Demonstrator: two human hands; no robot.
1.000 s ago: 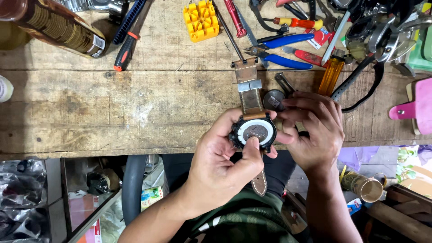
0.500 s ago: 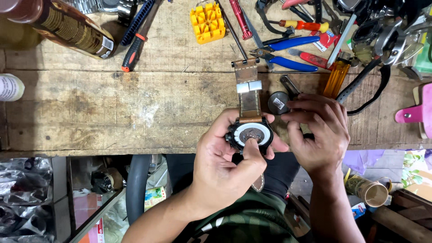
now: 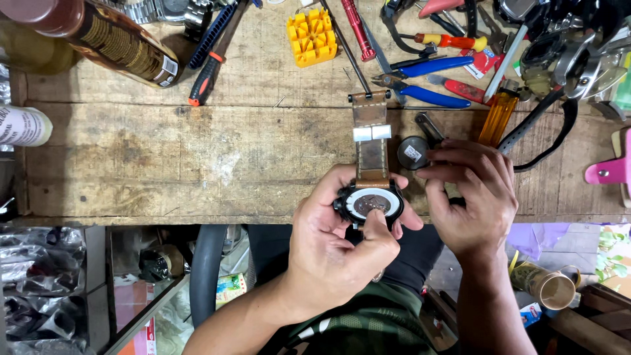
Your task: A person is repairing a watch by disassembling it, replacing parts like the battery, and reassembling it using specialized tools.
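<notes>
gripped in the left hand [image 3: 328,253], fingers curled under and around the black case, is a wristwatch [image 3: 372,202] lying back-up with its round back open; the thumb [image 3: 376,227] presses on the edge of the exposed movement. just beside that grip, on its right, the right hand [image 3: 473,197] is closed, fingertips pinched near the case; what it holds between them cannot be told. the watch sits at the near edge of the wooden bench [image 3: 197,158], over the person's lap. running away from the grip, the brown leather strap [image 3: 370,138] lies flat on the bench with a metal buckle piece across it. touching the right fingertips, just beyond, is a small round dark case back [image 3: 413,152]. further out from the grip lie blue-handled pliers [image 3: 420,92], an orange lighter [image 3: 497,118], a yellow plastic block [image 3: 312,36] and a red-and-black screwdriver [image 3: 209,69]. well apart, far left, a brown bottle [image 3: 105,39] lies on its side.
</notes>
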